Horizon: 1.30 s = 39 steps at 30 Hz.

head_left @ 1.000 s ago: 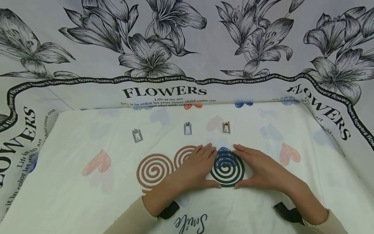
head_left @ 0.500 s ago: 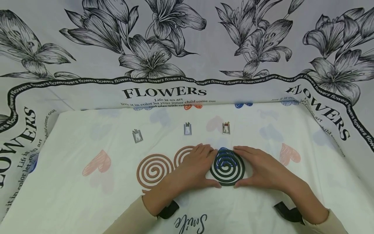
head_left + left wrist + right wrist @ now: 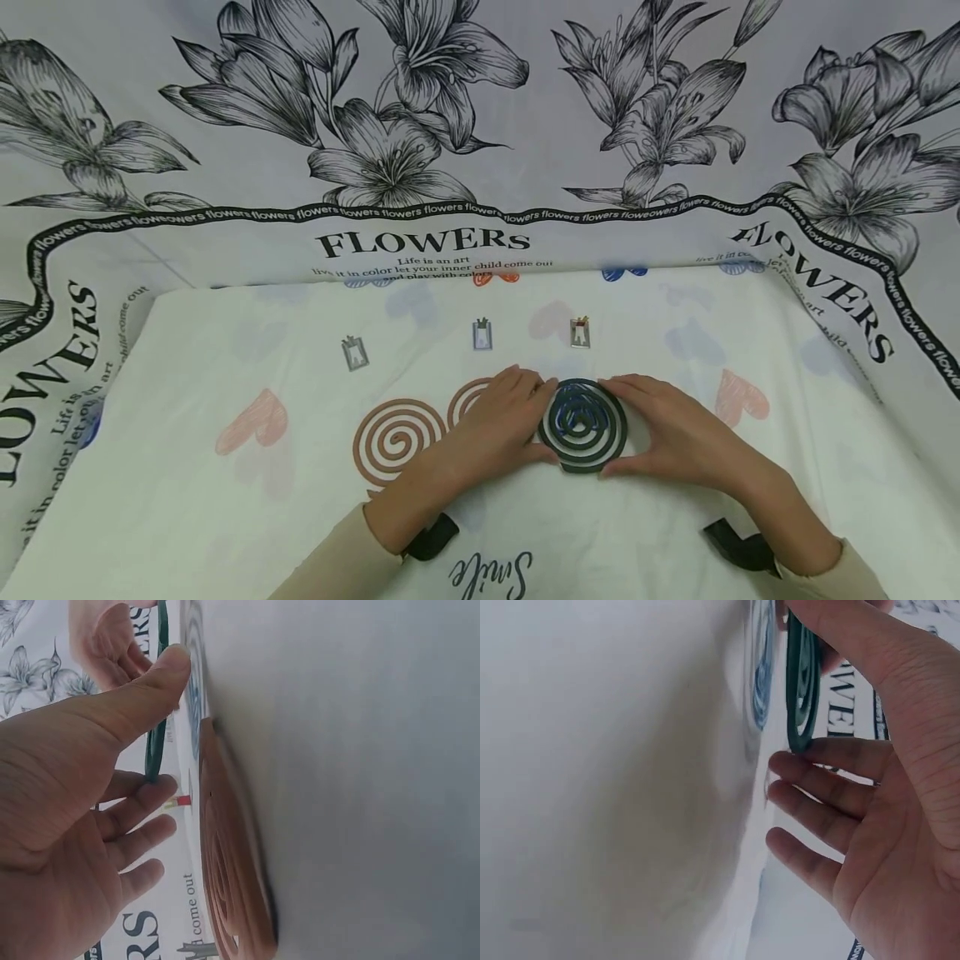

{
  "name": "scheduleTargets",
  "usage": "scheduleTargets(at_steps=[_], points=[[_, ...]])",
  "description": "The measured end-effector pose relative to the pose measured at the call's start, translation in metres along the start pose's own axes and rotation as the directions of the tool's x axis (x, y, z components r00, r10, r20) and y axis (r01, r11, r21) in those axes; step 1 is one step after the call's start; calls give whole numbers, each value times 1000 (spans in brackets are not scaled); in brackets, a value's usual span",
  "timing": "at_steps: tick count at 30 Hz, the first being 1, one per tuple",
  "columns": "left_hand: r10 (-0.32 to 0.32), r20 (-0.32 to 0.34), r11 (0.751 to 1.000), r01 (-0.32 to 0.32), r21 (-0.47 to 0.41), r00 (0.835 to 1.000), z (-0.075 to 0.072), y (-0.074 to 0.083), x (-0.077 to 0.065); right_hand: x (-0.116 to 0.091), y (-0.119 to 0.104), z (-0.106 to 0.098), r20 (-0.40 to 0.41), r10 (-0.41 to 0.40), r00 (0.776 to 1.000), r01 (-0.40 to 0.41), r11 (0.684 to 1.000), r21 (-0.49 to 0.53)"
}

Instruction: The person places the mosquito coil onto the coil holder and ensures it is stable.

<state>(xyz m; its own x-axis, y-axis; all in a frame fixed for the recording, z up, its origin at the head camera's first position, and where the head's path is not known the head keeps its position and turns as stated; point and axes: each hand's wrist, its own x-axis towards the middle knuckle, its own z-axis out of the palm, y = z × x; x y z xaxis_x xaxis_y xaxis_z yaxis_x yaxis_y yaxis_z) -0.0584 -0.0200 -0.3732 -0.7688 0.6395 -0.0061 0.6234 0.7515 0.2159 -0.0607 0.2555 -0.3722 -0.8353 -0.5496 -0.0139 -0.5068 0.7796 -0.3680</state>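
Note:
A dark green mosquito coil is held level by its edges between two hands. My left hand pinches its left rim; in the left wrist view the coil sits between thumb and forefinger, apart from the cloth. On the opposite rim my right hand grips with thumb and fingers, its other fingers spread in the right wrist view below the coil. Left of it a brown mosquito coil lies flat on the cloth. A second brown coil is partly hidden by my left hand and forearm.
Three small metal coil stands lie in a row toward the back, the middle stand and right stand nearly in line. White cloth with printed hearts covers the table. Behind it hangs a flower-printed cloth.
The green coil has risen slightly off the cloth, with both hands keeping hold of its rim. The brown coils and stands stay in place. The head view has tilted a little.

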Motion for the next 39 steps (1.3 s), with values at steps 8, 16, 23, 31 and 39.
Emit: scheduleTargets(at_steps=[8,16,23,31,39], points=[[-36,17,999,36,-32,999,-4,-3,2,1,4,4,-53,-40,998,39,999,-7],[-46,29,998,47,-38,999,-5,-6,2,-1,7,10,-93,-62,994,65,997,29],[-63,31,997,64,-35,998,-9,-10,2,2,8,14,-137,-91,986,92,996,6],[-54,1,997,54,-64,999,-11,-12,-1,5,4,12,-125,-75,989,78,997,23],[-54,15,995,55,-81,998,-11,-14,-1,6,4,15,-124,-70,990,75,996,37]])
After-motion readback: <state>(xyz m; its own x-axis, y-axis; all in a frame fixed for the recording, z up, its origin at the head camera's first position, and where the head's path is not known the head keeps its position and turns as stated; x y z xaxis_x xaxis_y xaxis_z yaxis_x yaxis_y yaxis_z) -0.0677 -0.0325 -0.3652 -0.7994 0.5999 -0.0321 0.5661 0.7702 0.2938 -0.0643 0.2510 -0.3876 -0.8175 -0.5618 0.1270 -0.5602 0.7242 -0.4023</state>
